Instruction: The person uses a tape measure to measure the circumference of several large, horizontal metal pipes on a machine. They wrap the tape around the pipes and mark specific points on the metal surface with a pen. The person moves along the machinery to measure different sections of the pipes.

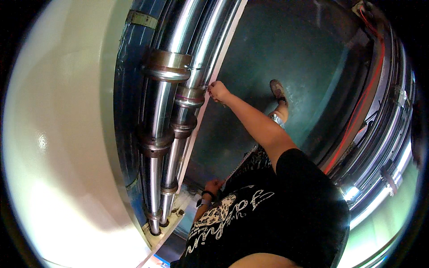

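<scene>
Rods (164,107) run lengthwise — upper middle to lower left.

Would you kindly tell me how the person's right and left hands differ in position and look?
The right hand is out on an extended arm, beside a metal collar on the rods; the left hand is close to the black shirt. The left wrist wears a dark band, while the right wrist looks bare. Both hands are ungloved; what either holds is unclear.
</scene>
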`<action>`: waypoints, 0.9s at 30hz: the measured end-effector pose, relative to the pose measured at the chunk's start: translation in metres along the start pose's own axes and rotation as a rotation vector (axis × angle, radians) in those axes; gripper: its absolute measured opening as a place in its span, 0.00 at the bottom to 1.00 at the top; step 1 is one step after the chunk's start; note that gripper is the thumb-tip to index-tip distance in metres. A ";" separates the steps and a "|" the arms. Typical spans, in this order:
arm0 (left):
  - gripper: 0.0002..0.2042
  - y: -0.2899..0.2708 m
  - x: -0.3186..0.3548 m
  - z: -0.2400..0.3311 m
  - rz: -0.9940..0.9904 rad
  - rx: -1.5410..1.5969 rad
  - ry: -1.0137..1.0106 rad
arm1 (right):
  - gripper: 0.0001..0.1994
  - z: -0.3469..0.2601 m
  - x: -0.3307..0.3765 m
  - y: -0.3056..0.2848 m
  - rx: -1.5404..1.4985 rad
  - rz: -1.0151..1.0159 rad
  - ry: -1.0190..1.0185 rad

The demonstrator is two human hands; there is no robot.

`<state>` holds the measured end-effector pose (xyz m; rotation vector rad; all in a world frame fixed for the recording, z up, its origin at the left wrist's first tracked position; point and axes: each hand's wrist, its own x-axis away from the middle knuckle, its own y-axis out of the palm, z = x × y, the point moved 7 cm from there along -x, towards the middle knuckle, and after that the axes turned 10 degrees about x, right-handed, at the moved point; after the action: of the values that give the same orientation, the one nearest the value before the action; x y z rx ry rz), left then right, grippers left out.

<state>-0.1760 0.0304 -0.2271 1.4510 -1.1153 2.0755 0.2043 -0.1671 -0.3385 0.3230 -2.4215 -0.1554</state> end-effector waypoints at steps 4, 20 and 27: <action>0.25 -0.003 0.003 0.000 0.012 -0.094 -0.060 | 0.11 0.007 0.010 0.001 -0.172 -0.016 0.101; 0.25 -0.004 0.010 0.015 0.026 -0.052 -0.005 | 0.11 0.012 0.021 0.005 -0.326 -0.109 0.102; 0.24 -0.006 0.013 0.023 0.058 -0.104 -0.014 | 0.11 0.001 0.017 -0.001 -0.239 -0.147 0.098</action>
<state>-0.1628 0.0141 -0.2094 1.4020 -1.2654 2.0167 0.1916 -0.1722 -0.3287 0.3896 -2.2528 -0.4792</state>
